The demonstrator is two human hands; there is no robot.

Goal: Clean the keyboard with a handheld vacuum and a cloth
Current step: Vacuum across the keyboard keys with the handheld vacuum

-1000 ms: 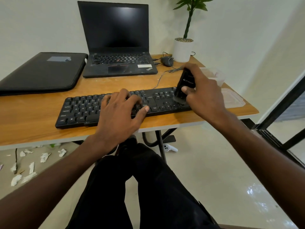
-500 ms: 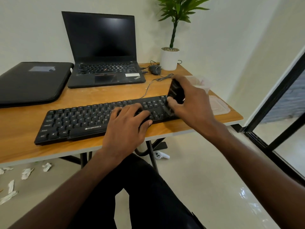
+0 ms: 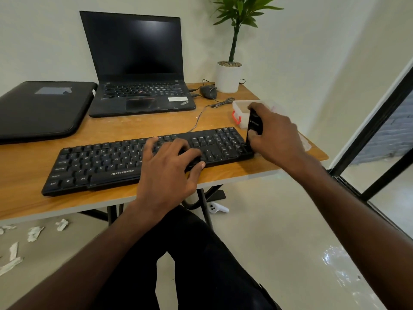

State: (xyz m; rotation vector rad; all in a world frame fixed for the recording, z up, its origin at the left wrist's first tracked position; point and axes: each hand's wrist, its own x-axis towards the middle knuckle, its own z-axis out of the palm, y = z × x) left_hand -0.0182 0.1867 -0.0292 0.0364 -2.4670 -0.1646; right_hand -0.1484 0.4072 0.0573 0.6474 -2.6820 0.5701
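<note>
The keyboard point(image 3: 143, 162) lies along the front edge of the table point(image 3: 26, 202). The left hand point(image 3: 167, 173) rests flat on the keyboard's middle keys, grip released. The right hand point(image 3: 277, 137) grips the black handheld vacuum point(image 3: 254, 126) upright, its lower end at the keyboard's right end, just in front of a clear plastic box point(image 3: 240, 110).

Office-like desk corner: wooden desk point(image 3: 156, 124), open laptop point(image 3: 136, 63), wired mouse point(image 3: 208, 91), potted plant point(image 3: 230, 52).
</note>
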